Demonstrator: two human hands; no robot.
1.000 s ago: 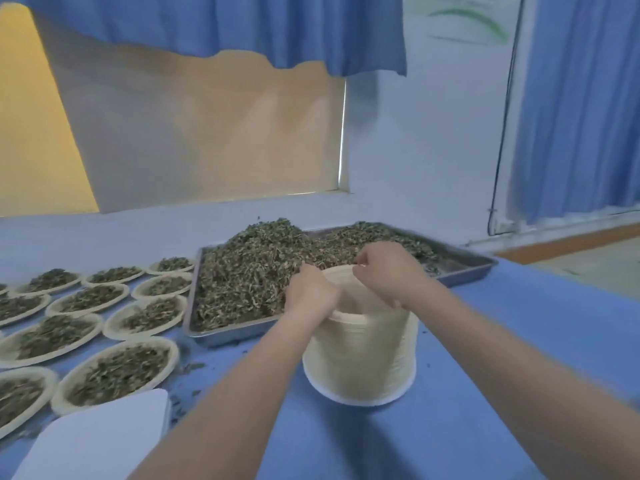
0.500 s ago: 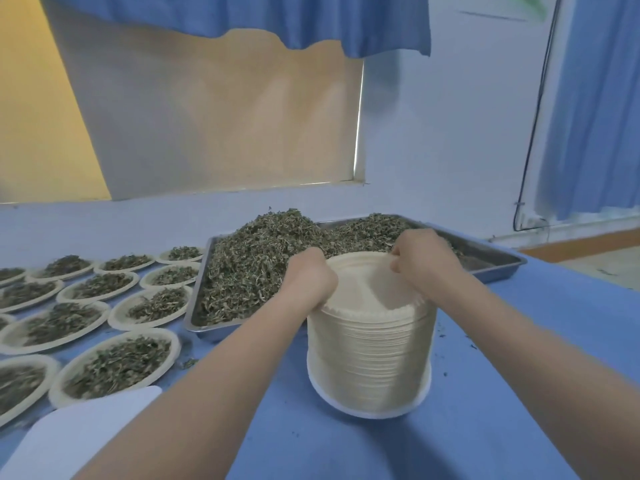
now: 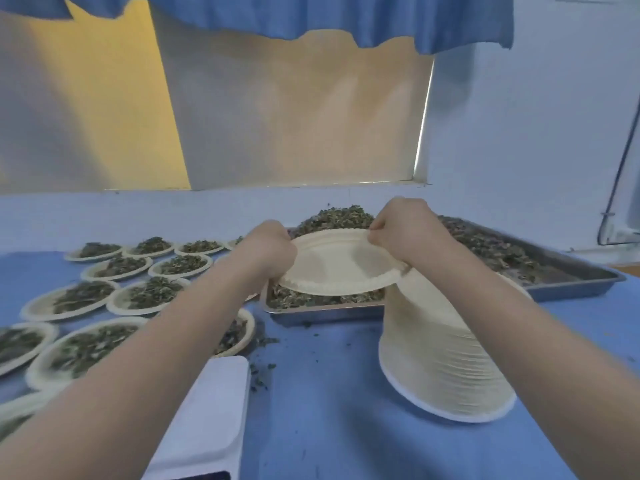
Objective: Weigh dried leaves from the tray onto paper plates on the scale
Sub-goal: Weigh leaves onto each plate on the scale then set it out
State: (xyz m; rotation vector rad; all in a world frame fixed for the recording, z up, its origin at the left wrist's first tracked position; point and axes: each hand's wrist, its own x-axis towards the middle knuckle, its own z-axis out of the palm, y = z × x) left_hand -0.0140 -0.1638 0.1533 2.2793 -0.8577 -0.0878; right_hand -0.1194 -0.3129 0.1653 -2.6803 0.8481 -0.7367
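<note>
A single paper plate [image 3: 337, 268] has come free of the stack [image 3: 440, 348], pinched at opposite rims by the fingers of the left hand [image 3: 268, 252] and right hand [image 3: 403, 228]. Half a second ago it sat on the pile; now it hangs over the tray [image 3: 571, 275] of dried leaves [image 3: 485, 244], probably bound for the scale [image 3: 207, 420] below the left fingers.

The scene is dim and bluish, lit softly and evenly. In the upper left of the frame a slanted warm yellow patch [image 3: 114, 109] falls on the wall. Shadows under the plates are faint. The whole picture is slightly soft; forearms at the lower edge blur and stretch. Wide-angle distortion bends the cable [image 3: 620, 174] at the right edge.
</note>
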